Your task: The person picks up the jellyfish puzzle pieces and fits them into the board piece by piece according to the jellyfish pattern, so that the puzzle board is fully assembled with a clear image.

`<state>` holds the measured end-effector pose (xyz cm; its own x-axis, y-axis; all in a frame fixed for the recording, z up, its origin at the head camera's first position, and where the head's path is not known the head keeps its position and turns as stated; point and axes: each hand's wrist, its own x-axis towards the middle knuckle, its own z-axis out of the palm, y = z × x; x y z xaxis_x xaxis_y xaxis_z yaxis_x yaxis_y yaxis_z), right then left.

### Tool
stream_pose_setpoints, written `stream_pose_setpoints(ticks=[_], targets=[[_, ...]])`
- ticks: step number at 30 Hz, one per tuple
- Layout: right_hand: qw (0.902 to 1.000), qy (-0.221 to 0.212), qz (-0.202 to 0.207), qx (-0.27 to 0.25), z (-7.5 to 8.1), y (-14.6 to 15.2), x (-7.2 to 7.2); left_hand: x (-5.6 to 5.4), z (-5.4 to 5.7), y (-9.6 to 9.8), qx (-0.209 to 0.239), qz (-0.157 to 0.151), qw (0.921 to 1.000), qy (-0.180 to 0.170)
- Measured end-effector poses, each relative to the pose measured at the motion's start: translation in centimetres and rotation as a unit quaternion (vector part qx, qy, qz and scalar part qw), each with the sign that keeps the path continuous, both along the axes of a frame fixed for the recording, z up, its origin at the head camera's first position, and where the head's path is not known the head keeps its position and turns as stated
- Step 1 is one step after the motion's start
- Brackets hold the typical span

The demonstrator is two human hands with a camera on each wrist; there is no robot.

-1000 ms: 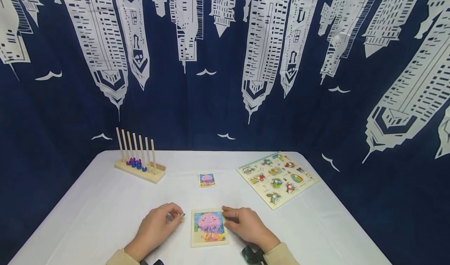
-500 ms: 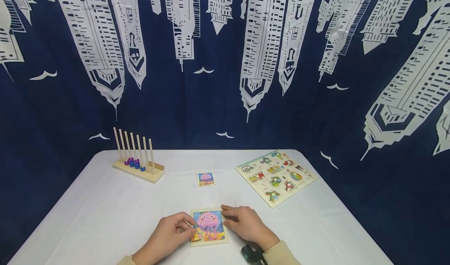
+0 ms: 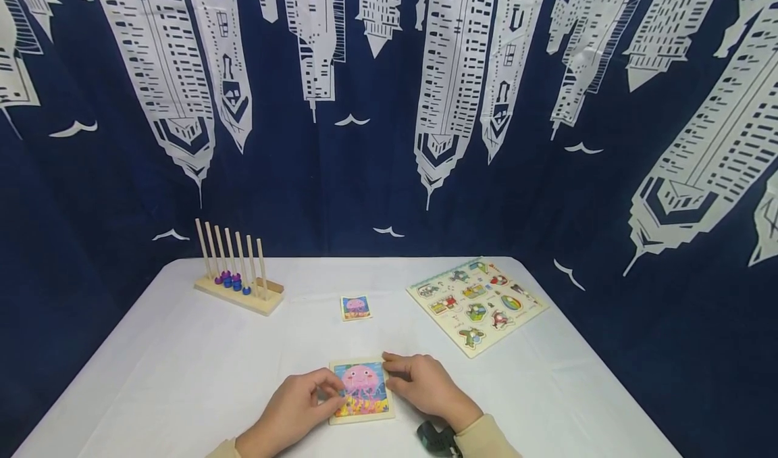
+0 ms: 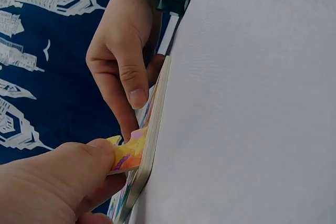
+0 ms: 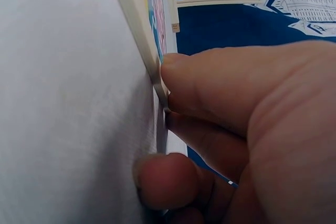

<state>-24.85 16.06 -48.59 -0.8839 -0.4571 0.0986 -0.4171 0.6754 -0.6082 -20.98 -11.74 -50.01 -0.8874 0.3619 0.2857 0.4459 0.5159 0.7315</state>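
Note:
A square wooden jigsaw puzzle [image 3: 365, 384] with a pink jellyfish picture lies flat before me in a pale frame. My left hand [image 3: 299, 404] pinches a yellow and orange puzzle piece [image 4: 131, 153] between thumb and fingers. The piece sits at the puzzle's lower left part, slightly tilted in the left wrist view. My right hand [image 3: 427, 389] holds the frame by its right side, the thumb [image 5: 176, 66] at the edge and the index finger near the upper right corner. Left fingers cover part of the puzzle's left side in the head view.
Beyond the puzzle lies a small jellyfish picture card [image 3: 355, 308]. A wooden peg stand [image 3: 240, 296] with blue and purple beads stands at the back left. At the back right is a wooden picture board [image 3: 477, 306]. A dark blue printed curtain [image 3: 377, 174] hangs behind the white table [image 3: 182, 363].
My left hand has moved right from beside the puzzle onto its lower left part, bringing the yellow piece with it. My right hand has stayed at the frame's right side.

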Motion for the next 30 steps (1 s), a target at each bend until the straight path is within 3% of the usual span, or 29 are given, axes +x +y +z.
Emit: stream_pose_setpoints(ticks=[6,13,20,25,30], targets=[[1.0000,0.001,0.000,0.004,-0.05,0.01,-0.05,-0.21,-0.32,0.21,-0.021,0.007,0.9996,0.015],[1.0000,0.006,-0.001,0.006,-0.18,0.04,-0.10,-0.27,-0.43,0.36,-0.065,0.025,0.9961,0.055],[0.9999,0.013,0.000,0.010,-0.13,0.07,-0.11,-0.29,-0.49,0.37,-0.076,0.006,0.9932,0.088],[1.0000,0.007,0.000,0.007,-0.15,0.09,-0.15,0.00,-0.42,0.21,-0.102,-0.014,0.9857,0.134],[1.0000,0.005,0.002,0.007,-0.12,0.06,-0.12,0.35,0.01,0.02,-0.136,-0.032,0.9800,0.142]])
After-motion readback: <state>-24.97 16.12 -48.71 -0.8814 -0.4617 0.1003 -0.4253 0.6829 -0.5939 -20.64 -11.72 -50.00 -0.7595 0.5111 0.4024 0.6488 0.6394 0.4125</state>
